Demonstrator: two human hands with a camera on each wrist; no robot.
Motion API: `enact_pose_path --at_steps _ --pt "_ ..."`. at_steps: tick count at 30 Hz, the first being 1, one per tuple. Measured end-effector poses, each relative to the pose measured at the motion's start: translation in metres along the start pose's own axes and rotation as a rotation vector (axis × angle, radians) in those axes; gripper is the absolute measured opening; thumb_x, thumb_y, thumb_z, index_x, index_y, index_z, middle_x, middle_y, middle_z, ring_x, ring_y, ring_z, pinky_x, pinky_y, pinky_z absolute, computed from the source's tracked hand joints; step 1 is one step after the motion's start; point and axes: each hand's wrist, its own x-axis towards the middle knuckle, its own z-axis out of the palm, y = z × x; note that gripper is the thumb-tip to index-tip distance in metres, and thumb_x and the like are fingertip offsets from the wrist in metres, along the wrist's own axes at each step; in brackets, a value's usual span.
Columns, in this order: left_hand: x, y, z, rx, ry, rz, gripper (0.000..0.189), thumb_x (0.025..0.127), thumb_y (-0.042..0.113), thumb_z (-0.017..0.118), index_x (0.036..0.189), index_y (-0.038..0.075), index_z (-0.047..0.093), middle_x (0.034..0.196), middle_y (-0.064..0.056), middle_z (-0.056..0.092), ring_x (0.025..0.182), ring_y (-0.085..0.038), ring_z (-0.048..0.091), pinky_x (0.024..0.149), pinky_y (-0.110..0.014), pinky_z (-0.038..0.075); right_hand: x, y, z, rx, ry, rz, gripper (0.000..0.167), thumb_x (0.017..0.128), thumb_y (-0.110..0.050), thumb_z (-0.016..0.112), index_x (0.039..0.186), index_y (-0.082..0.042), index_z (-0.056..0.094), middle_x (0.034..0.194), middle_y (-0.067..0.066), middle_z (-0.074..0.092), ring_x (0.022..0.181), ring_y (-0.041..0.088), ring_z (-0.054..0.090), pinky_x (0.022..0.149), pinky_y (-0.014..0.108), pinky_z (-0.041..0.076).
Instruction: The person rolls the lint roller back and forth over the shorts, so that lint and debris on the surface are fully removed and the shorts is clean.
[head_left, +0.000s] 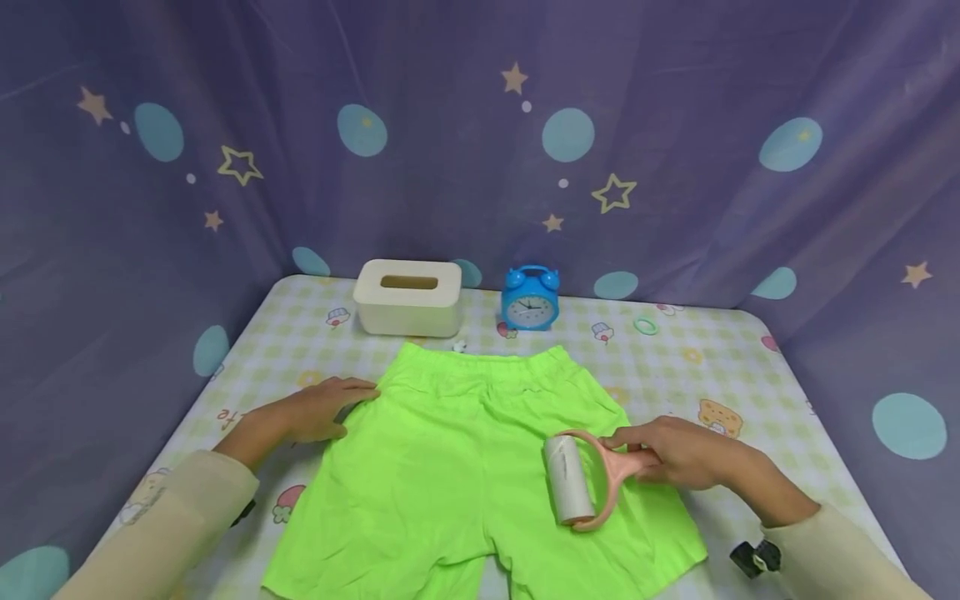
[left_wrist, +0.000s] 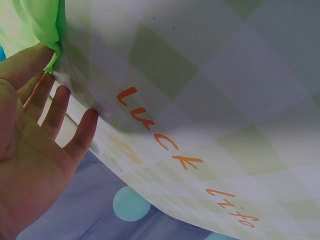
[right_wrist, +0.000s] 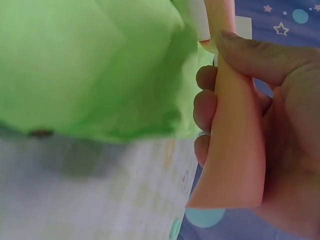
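Bright green shorts [head_left: 420,450] lie spread on the table, waistband toward the back. My right hand [head_left: 678,450] grips the pink handle of a lint roller [head_left: 617,471], whose white roll rests over the right leg of the shorts. In the right wrist view, the fingers wrap round that flared handle [right_wrist: 235,145] with the thumb along its top. At the left edge of the shorts, just below the waistband, my left hand [head_left: 322,408] touches the fabric. Its fingers are mostly straight and slightly spread in the left wrist view, the thumb against the green cloth [left_wrist: 42,20].
Behind the shorts stand a cream tissue box [head_left: 408,312] and a blue alarm clock [head_left: 530,300]. A small green ring [head_left: 646,326] lies at the back right on the checked tablecloth [head_left: 765,400]. A purple patterned curtain [head_left: 465,125] surrounds the back and sides.
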Motion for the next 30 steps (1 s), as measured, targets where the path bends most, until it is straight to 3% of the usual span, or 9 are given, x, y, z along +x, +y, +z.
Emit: enact_pose_path --at_steps 12,19,30 --pt "0.000 -0.001 0.000 -0.008 -0.005 -0.014 0.068 0.091 0.005 0.074 0.153 0.008 0.046 0.159 -0.017 0.040 0.145 -0.049 0.036 0.110 -0.063 0.040 0.029 -0.012 0.012 0.010 -0.003 -0.092 0.043 0.098 -0.026 0.069 0.139 -0.018 0.063 0.081 -0.016 0.061 0.066 -0.005 0.046 0.064 0.018 0.043" --pt "0.001 0.000 -0.001 -0.007 -0.004 -0.002 0.067 0.091 0.004 0.073 0.152 0.007 0.047 0.158 -0.017 0.041 0.143 -0.049 0.037 0.109 -0.062 0.041 0.056 -0.031 0.021 -0.029 -0.051 -0.087 0.046 0.095 -0.020 0.072 0.140 -0.021 0.063 0.098 -0.014 0.069 0.074 -0.004 0.050 0.071 0.019 0.044" --pt "0.002 0.000 -0.002 -0.003 -0.013 -0.007 0.067 0.091 0.006 0.074 0.152 0.008 0.047 0.159 -0.016 0.040 0.143 -0.048 0.037 0.108 -0.061 0.043 0.088 -0.051 0.032 -0.064 -0.081 -0.148 0.042 0.097 -0.021 0.070 0.138 -0.025 0.062 0.105 -0.013 0.072 0.075 -0.003 0.052 0.072 0.018 0.044"
